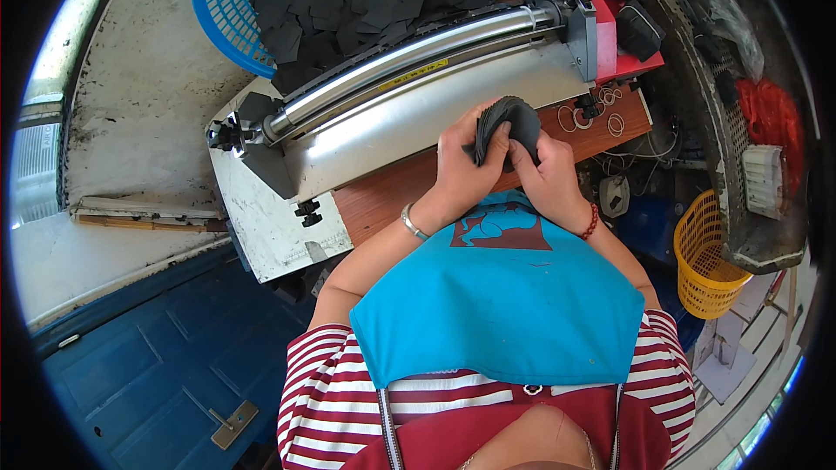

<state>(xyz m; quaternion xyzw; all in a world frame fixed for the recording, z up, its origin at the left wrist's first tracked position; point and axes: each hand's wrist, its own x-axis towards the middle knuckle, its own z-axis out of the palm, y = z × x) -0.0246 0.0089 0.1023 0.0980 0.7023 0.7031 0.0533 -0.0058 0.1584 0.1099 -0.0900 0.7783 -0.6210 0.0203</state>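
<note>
Both my hands grip one stack of thin dark grey sheets [521, 118], bent into a curve above the front edge of the machine's table. My left hand [466, 153] wraps the stack's left side, thumb pressed on the near face. On the other side, my right hand [550, 172] pinches it with the thumb close to the left one. The fingers behind the stack are partly hidden. Just beyond my hands lies a machine with a long shiny metal roller [409, 57] and a sloping metal plate [435, 126].
Behind the roller, a blue plastic basket [218, 13] holds many loose dark grey pieces [383, 4]. A reddish wooden board [383, 203] runs along the machine's front. Pale rubber-band-like loops [616, 124] lie at its right end. A yellow basket [710, 287] stands at the right.
</note>
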